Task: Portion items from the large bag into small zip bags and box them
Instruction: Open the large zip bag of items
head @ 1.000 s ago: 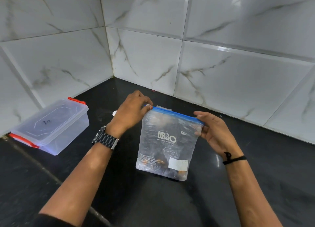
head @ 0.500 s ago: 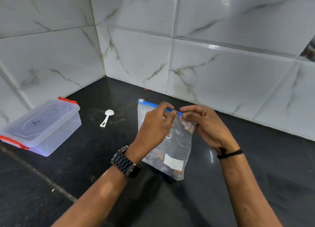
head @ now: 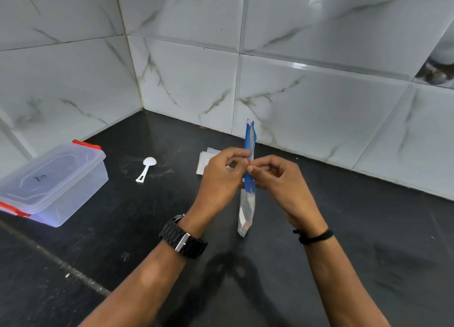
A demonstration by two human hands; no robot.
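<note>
Both hands hold the large bag (head: pixel 246 211) above the black bench (head: pixel 344 253), edge-on to the camera. The left hand (head: pixel 222 179) and right hand (head: pixel 280 179) pinch its blue zip strip (head: pixel 250 140) from opposite sides with curled fingers — probably to pull it open. Half a second ago the bag faced the camera more; now it is turned. The lidded box (head: pixel 52 179) and the white spoon (head: pixel 146 168) lie to the left.
</note>
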